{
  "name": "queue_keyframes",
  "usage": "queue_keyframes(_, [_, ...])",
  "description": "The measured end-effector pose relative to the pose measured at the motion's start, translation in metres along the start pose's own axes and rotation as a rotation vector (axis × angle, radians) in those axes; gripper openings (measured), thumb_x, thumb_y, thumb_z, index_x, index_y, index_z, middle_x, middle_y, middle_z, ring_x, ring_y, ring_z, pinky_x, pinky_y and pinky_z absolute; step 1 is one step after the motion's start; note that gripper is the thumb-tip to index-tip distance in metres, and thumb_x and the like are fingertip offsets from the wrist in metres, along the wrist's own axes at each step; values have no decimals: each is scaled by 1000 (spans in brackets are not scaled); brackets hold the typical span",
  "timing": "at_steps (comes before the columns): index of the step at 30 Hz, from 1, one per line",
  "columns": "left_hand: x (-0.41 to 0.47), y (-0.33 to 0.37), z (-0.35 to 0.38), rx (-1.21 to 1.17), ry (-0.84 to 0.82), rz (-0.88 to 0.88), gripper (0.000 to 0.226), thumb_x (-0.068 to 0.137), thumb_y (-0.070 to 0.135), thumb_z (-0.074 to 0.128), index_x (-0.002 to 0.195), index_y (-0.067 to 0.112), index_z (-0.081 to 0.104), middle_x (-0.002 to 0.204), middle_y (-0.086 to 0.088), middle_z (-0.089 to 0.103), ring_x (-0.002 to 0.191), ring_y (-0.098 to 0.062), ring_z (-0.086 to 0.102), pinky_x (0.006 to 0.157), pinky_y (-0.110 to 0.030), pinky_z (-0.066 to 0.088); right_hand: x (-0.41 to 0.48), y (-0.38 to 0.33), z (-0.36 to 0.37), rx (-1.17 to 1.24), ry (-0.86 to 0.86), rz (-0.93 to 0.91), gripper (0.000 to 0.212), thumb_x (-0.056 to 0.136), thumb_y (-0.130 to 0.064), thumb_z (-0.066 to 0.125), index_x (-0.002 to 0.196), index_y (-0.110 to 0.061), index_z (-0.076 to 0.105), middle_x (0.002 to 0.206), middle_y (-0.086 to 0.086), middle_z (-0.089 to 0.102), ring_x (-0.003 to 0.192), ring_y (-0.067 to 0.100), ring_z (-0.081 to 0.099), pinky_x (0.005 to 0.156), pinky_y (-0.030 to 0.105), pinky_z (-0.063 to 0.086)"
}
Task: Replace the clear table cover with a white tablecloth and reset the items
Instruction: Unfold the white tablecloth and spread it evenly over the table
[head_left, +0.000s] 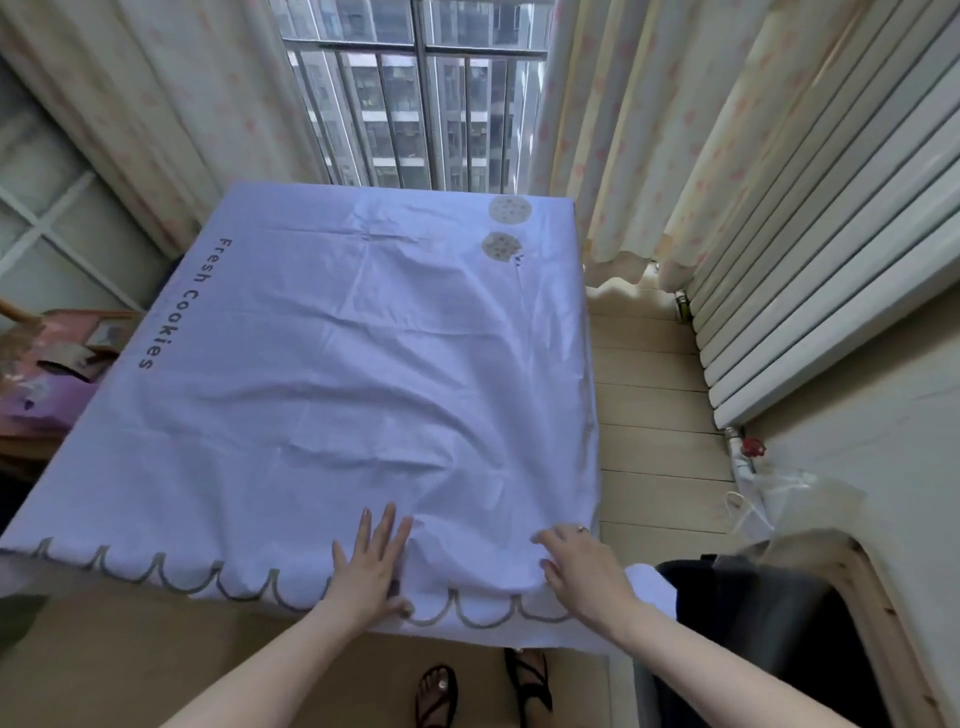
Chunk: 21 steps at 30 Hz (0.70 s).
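Observation:
A white tablecloth (337, 364) covers the whole table. It carries the words "Fresh Cookies" along its left side, two cookie prints at the far right and a grey scalloped border along the near edge. The cloth is wrinkled in its middle and near right part. My left hand (370, 564) lies flat on the cloth at the near edge, fingers straight and spread. My right hand (582, 566) rests on the near right corner with its fingers slightly bent, pressing the cloth down. A crumpled clear plastic sheet (779, 499) lies on the ledge at the right.
A window with bars (415, 93) and pale curtains stand behind the table. A white radiator (810, 291) runs along the right wall. A black chair (753, 613) stands at the near right. Pink and purple items (57, 364) sit at the table's left. My sandalled feet show below.

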<state>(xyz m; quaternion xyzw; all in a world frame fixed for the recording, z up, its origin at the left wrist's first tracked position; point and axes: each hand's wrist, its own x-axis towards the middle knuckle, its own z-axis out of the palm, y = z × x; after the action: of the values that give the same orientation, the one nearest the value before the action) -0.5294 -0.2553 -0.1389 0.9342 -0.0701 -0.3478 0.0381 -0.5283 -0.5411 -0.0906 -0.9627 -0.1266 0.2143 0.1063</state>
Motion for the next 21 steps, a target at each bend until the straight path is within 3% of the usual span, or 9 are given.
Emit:
queue_keyframes(3, [2, -13, 6, 53, 51, 70, 116, 71, 62, 66, 137, 40, -26, 147, 9, -27, 143, -39, -6, 99, -75, 16, 19, -5, 20, -35, -166, 77, 68, 88, -53, 50, 147, -26, 29, 156, 13, 18, 139, 36, 28, 107, 53, 31])
queue_keyframes(4, [3, -18, 8, 79, 45, 43, 118, 66, 64, 69, 142, 39, -17, 151, 6, -19, 143, -41, 5, 95, -76, 21, 19, -9, 26, -91, -200, 93, 68, 90, -63, 31, 149, -29, 23, 159, 11, 6, 143, 36, 18, 108, 60, 22])
queue_keyframes(6, [3, -23, 5, 119, 38, -28, 110, 74, 64, 62, 148, 31, -13, 155, -1, -22, 144, -41, -5, 98, -74, 18, 11, -12, 48, -174, -172, 71, 69, 86, -68, 19, 140, -29, 41, 156, 15, 19, 137, 40, 29, 91, 73, 35])
queue_keyframes(8, [3, -29, 7, 95, 35, -122, 99, 85, 60, 51, 148, 27, -18, 152, -7, -32, 141, -40, -21, 104, -70, 15, -8, -13, 73, -226, -120, 102, 70, 74, -64, 52, 134, -30, 45, 149, 16, 33, 137, 40, 26, 81, 72, 40])
queue_keyframes(10, [1, -30, 7, 114, 43, -147, 98, 87, 57, 51, 146, 27, -22, 149, -10, -37, 139, -41, -24, 104, -68, 16, -31, -13, 95, -127, -170, 132, 102, 49, -52, 84, 138, -28, 41, 147, 18, 38, 135, 41, 29, 84, 71, 38])
queue_keyframes(12, [0, -32, 10, 128, 59, -133, 98, 87, 56, 51, 146, 28, -22, 143, -11, -42, 139, -43, -24, 104, -68, 18, -48, -19, 107, -76, -113, 238, 115, 40, -41, 90, 141, -24, 37, 145, 24, 39, 132, 45, 35, 85, 69, 40])
queue_keyframes(14, [1, -34, 12, 147, 69, -121, 95, 88, 56, 49, 147, 28, -21, 141, -11, -43, 139, -44, -22, 105, -68, 19, -54, -20, 112, -113, -42, 204, 99, 57, -45, 83, 141, -21, 35, 143, 27, 40, 127, 46, 44, 85, 66, 45])
queue_keyframes(17, [2, -31, 8, 165, 109, -67, 100, 85, 60, 50, 145, 29, -23, 150, -12, -34, 141, -43, -19, 106, -68, 15, -40, -15, 101, -116, 271, 203, 47, 97, -43, 29, 135, -18, 40, 139, 22, 46, 112, 38, 59, 88, 57, 48])
queue_keyframes(21, [10, -13, -1, 150, 109, 78, 94, 86, 58, 50, 144, 37, -21, 150, -9, -35, 142, -39, -20, 106, -70, 11, -9, 0, 63, 297, 471, 581, 47, 94, -28, 44, 140, -16, 41, 146, 11, 42, 125, 34, 46, 103, 45, 35])
